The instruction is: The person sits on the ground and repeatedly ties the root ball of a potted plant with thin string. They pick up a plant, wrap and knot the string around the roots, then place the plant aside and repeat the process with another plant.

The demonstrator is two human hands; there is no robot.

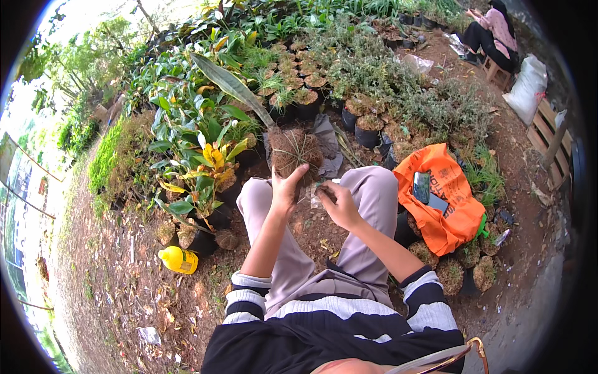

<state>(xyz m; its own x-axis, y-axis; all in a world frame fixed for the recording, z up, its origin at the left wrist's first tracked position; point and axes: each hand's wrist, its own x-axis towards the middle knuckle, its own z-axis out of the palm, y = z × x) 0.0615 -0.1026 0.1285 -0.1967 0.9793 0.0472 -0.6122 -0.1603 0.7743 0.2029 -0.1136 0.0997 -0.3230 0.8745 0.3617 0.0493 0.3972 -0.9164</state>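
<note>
My left hand grips a ball of brown fibre from its near side, thumb spread over the surface. Pale strands wrap the ball and cross at its middle. From it a single long snake plant leaf with yellow edges leans to the upper left. A grey plastic sheet lies on the ground behind the ball. My right hand is held beside my right knee, apart from the ball. Its thumb and fingertips are drawn together and look dark; whether something small is between them cannot be made out.
Leafy potted plants crowd the left front. Black pots stand ahead. On the right, an orange bag carries a phone. A yellow bottle lies at left. Another person sits far right near a white sack.
</note>
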